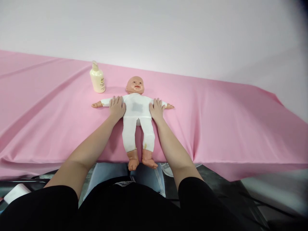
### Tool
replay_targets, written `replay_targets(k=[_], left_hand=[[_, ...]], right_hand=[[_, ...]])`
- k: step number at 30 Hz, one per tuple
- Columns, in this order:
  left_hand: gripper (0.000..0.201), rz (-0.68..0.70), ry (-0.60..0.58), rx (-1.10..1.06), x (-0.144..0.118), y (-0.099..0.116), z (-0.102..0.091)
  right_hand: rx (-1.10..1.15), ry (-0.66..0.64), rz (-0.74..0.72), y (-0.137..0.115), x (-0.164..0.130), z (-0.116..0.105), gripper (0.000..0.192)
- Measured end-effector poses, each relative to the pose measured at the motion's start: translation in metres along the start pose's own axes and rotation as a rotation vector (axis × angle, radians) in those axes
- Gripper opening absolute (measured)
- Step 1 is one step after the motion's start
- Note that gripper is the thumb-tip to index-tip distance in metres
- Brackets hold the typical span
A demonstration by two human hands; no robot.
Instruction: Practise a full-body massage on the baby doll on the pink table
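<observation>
Flat, both hands (117, 107) (156, 109) press doll (137, 115); bottle (97, 78) capped.

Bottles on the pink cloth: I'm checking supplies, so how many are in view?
1. The cream pump bottle stands upright on the pink cloth, beyond the left hand, beside the doll and its head. None other shows.

No readable text anywhere; the lotion bottle (97, 78) has a small dark label mark, too small to read.

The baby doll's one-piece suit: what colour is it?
White, with a faint grey patch on the chest of the baby doll's suit, seen best in the head view.
</observation>
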State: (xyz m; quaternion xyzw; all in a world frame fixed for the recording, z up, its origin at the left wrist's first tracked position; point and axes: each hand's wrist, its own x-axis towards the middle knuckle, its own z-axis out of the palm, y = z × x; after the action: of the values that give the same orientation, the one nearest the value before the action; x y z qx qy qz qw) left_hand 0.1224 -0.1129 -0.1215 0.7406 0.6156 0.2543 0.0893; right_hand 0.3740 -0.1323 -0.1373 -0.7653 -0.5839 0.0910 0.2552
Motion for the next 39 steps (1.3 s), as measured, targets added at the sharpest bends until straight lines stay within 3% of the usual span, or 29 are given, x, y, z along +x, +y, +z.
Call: replay_targets(k=[5,13,23,39], left_hand=[[0.062,-0.003,-0.006,-0.002,-0.001,0.002,-0.001],[0.061,0.005,0.009,0.015,-0.001,0.001,0.002],[0.062,0.011,-0.003,0.064,-0.002,0.003,0.000],[0.062,0.021,0.015,0.063,0.000,0.001,0.003]], right_hand=[[0.006,0.045,0.048,-0.001,-0.001,0.001,0.072],[-0.068,-0.065,0.028,-0.008,-0.003,-0.008,0.072],[-0.057,-0.096,-0.018,-0.006,-0.001,-0.003,0.063],[0.166,-0.205,-0.165,-0.012,-0.004,-0.005,0.078]])
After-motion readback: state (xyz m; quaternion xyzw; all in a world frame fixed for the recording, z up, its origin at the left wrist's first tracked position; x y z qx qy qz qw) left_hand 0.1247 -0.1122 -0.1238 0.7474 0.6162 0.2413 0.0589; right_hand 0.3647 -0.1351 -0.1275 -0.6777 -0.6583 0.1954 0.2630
